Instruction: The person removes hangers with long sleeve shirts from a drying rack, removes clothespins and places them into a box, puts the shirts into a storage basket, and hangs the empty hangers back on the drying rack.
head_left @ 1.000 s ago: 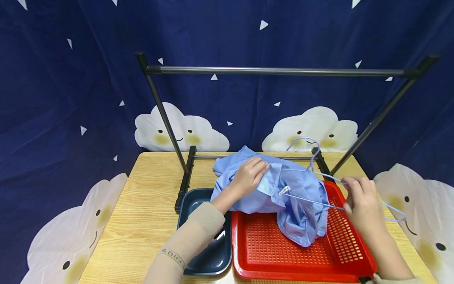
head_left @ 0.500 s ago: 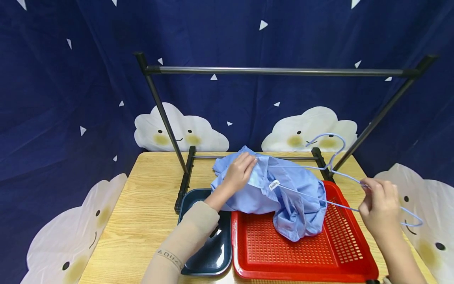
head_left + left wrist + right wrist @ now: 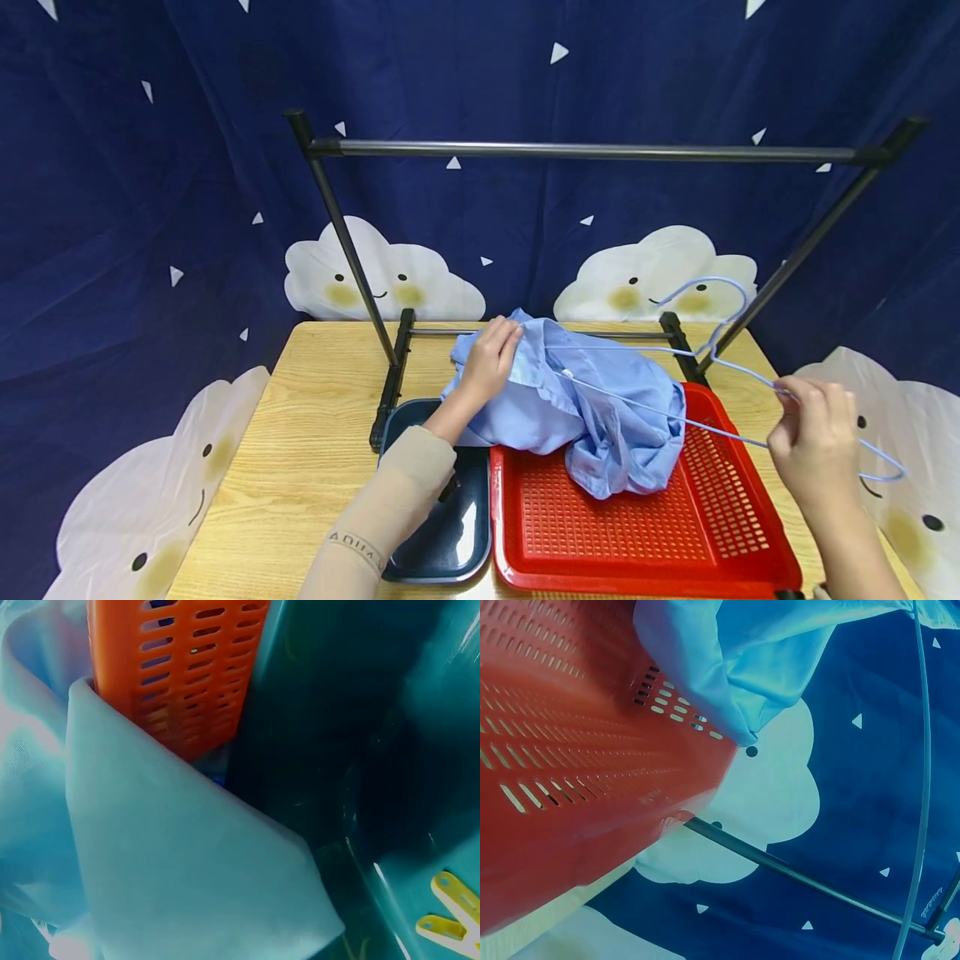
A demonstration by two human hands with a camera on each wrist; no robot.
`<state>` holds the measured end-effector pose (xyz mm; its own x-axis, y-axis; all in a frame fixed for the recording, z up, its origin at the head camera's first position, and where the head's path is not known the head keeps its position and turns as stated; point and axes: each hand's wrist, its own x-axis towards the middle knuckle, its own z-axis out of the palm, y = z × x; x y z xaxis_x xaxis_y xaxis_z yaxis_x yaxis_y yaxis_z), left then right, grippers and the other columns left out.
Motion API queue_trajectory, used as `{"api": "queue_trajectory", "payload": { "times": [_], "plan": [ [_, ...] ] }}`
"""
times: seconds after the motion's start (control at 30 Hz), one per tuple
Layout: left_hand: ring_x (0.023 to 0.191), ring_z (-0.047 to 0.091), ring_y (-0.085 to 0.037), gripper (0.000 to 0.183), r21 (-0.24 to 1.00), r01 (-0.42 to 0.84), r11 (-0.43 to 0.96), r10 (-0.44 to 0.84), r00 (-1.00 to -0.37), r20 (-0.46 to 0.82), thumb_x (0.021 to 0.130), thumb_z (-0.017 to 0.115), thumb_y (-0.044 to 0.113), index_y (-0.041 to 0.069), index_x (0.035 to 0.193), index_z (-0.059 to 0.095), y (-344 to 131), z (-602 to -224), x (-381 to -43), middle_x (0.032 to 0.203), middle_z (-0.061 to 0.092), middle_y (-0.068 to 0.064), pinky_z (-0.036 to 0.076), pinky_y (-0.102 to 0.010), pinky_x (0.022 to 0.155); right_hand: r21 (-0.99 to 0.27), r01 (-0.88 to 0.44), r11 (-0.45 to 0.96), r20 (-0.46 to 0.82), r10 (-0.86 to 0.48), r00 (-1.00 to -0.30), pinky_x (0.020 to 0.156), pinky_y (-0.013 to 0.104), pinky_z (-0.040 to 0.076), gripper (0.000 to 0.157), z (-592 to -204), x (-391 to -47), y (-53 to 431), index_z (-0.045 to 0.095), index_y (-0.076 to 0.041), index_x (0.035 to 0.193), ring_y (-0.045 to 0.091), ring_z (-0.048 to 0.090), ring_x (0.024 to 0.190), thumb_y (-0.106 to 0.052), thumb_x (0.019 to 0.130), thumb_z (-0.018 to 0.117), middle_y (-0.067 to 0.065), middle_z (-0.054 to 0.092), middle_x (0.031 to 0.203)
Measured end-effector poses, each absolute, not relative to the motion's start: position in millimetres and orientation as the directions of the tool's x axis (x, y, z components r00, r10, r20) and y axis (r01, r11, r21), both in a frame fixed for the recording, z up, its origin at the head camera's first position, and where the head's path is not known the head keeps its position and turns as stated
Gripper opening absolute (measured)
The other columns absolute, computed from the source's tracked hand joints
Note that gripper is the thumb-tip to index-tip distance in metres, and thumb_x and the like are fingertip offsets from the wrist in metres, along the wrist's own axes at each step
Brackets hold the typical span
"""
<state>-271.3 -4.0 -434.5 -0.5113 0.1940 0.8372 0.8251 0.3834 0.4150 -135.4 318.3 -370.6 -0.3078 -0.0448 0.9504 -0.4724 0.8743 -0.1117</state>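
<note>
The left hand (image 3: 491, 358) grips the blue shirt (image 3: 547, 417), fingers bent over the cloth, seemingly to steady it around the hanger's (image 3: 742, 370) hidden end. The right hand (image 3: 817, 433) curls round the other end, likely for control. Toward the tabletop's (image 3: 315, 417) far edge, the shirt overlaps the red basket (image 3: 645, 581).

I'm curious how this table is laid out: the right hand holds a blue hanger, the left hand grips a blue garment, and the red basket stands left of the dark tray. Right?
Not quite: the head view shows the red basket right of the dark tray. The right hand does hold a blue hanger, and the left hand grips a blue garment.
</note>
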Motion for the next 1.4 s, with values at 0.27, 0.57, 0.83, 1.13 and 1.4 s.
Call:
{"api": "queue_trajectory", "payload": {
  "times": [0.27, 0.57, 0.83, 1.13, 1.4],
  "plan": [
    [0.070, 0.046, -0.019, 0.015, 0.488, 0.783, 0.386, 0.121, -0.568, 0.814, 0.095, 0.044, 0.007, 0.000, 0.089, 0.056, -11, -438, -273, 0.076, 0.047, -0.008, 0.042, -0.029, 0.064, -0.138, -0.472, 0.871, 0.962, 0.003, -0.274, 0.061, 0.045, 0.022, 0.025, -369, -136, 320, 0.052, 0.008, 0.087, 0.047, 0.037, 0.067, 0.016, 0.068, 0.038, 0.028, 0.047, 0.078],
    [0.069, 0.047, -0.022, 0.008, 0.532, 0.769, 0.354, 0.044, -0.582, 0.812, 0.090, 0.048, -0.004, -0.002, 0.087, 0.055, -16, -442, -276, 0.074, 0.049, -0.011, 0.041, -0.032, 0.063, -0.158, -0.453, 0.877, 0.964, 0.038, -0.263, 0.063, 0.049, 0.021, 0.026, -362, -133, 318, 0.050, 0.010, 0.088, 0.048, 0.037, 0.069, 0.017, 0.067, 0.037, 0.030, 0.046, 0.079],
    [0.069, 0.048, -0.022, 0.011, 0.575, 0.726, 0.377, -0.008, -0.618, 0.786, 0.092, 0.047, 0.001, -0.001, 0.087, 0.056, -20, -449, -280, 0.076, 0.051, -0.011, 0.042, -0.032, 0.064, -0.192, -0.429, 0.883, 0.969, 0.101, -0.227, 0.064, 0.050, 0.021, 0.026, -353, -130, 313, 0.049, 0.010, 0.087, 0.049, 0.035, 0.070, 0.020, 0.066, 0.036, 0.030, 0.044, 0.076],
    [0.069, 0.048, -0.022, 0.010, 0.547, 0.737, 0.396, -0.018, -0.590, 0.807, 0.092, 0.047, 0.001, -0.001, 0.087, 0.055, -19, -450, -277, 0.075, 0.050, -0.011, 0.042, -0.032, 0.063, -0.248, -0.382, 0.890, 0.960, 0.172, -0.220, 0.067, 0.048, 0.022, 0.024, -350, -129, 315, 0.049, 0.011, 0.089, 0.049, 0.036, 0.073, 0.020, 0.069, 0.038, 0.031, 0.043, 0.075],
    [0.070, 0.050, -0.024, 0.027, 0.356, 0.859, 0.367, 0.088, -0.413, 0.907, 0.098, 0.039, 0.017, -0.003, 0.088, 0.055, 1, -438, -265, 0.078, 0.051, -0.012, 0.044, -0.032, 0.065, -0.268, -0.342, 0.901, 0.954, 0.199, -0.225, 0.072, 0.048, 0.024, 0.022, -361, -133, 332, 0.051, 0.012, 0.092, 0.049, 0.037, 0.076, 0.015, 0.074, 0.039, 0.032, 0.047, 0.077]
  ]
}}
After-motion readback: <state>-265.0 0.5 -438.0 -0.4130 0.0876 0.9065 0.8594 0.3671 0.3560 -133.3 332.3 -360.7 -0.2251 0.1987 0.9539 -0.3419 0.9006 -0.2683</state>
